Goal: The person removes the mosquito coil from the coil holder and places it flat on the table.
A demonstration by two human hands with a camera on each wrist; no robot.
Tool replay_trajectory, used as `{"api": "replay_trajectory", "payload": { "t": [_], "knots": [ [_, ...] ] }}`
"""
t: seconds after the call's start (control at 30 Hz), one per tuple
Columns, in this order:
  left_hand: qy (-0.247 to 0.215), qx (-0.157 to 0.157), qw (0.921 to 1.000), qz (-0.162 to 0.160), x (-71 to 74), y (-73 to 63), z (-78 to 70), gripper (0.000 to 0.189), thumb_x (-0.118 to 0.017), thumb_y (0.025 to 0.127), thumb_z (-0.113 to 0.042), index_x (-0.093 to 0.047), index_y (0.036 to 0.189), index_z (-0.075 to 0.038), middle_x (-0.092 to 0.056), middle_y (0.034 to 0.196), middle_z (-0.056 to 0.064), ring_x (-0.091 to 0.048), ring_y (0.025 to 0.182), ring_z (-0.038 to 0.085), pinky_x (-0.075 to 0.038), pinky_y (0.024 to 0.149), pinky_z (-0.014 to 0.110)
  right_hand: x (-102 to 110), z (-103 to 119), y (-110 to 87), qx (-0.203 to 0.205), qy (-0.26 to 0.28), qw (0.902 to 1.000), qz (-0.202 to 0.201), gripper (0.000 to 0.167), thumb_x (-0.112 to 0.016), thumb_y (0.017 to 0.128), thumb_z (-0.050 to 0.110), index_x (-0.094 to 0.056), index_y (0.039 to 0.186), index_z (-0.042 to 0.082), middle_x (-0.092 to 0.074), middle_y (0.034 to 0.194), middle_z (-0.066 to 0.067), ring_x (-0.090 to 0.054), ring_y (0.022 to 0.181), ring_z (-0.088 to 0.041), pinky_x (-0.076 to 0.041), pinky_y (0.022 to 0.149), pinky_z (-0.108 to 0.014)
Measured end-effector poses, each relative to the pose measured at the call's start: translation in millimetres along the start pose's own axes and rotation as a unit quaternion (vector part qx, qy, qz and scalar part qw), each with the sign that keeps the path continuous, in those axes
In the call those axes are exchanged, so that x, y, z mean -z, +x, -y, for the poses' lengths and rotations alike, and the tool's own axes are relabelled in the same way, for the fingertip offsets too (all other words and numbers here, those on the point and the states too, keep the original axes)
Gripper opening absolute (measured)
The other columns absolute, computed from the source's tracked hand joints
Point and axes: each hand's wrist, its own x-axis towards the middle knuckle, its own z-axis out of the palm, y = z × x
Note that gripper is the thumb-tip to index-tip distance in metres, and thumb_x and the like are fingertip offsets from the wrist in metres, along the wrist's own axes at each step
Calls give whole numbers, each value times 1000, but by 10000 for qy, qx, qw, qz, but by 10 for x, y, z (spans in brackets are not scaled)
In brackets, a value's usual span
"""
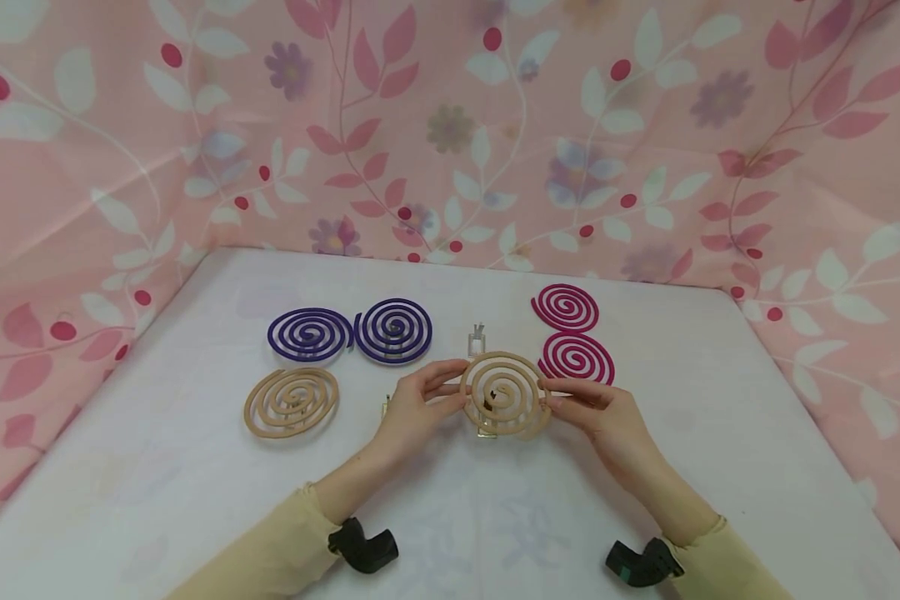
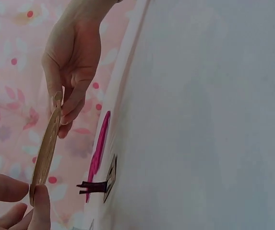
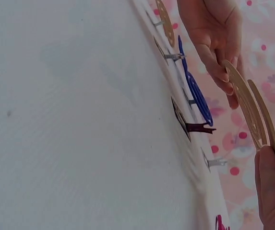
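A tan mosquito coil (image 1: 504,393) is held up over the table, flat face toward the head camera. My left hand (image 1: 423,398) pinches its left edge between thumb and fingers. At the opposite edge, my right hand (image 1: 603,417) pinches it the same way. In the right wrist view, the outer end of the coil (image 3: 264,112) stands apart from the inner rings. A small metal coil stand (image 1: 487,433) with upright prongs sits on the table, partly hidden behind the coil; its dark prongs (image 2: 91,187) show in the left wrist view.
Two purple coils (image 1: 393,331) sit on stands at the back left, a second tan coil (image 1: 291,402) in front of them. Two magenta coils (image 1: 566,307) stand back right. Another stand (image 1: 477,343) is behind the held coil; one (image 1: 386,405) is partly covered by my left hand.
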Motion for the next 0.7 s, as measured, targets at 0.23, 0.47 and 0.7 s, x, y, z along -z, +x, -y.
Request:
{"api": "replay_trajectory", "payload": {
  "t": [0.23,0.47,0.7],
  "knots": [
    [-123,-40,9999,-49,-341,55,1,38,-63,91,1,-61,130,2,-65,129,18,-66,113,33,-57,93,32,286,-20,-114,-20,118,9999,-95,37,-69,94,9,-63,126,-8,-73,111,2,-68,101,-7,-57,91,-25],
    [-141,28,9999,-85,-623,82,-19,38,-64,92,-1,-63,130,-4,-65,132,12,-67,113,28,-56,88,31,548,-54,-197,79,158,9998,-91,34,-65,96,6,-62,125,-11,-74,109,2,-69,99,-7,-58,89,-24],
    [-260,-164,9994,-137,-881,119,24,35,-65,90,0,-67,125,-4,-66,131,10,-68,113,28,-57,92,31,771,-101,-270,77,148,9998,-109,32,-63,97,5,-63,125,-10,-75,111,1,-70,100,-7,-58,87,-23]
  ]
}}
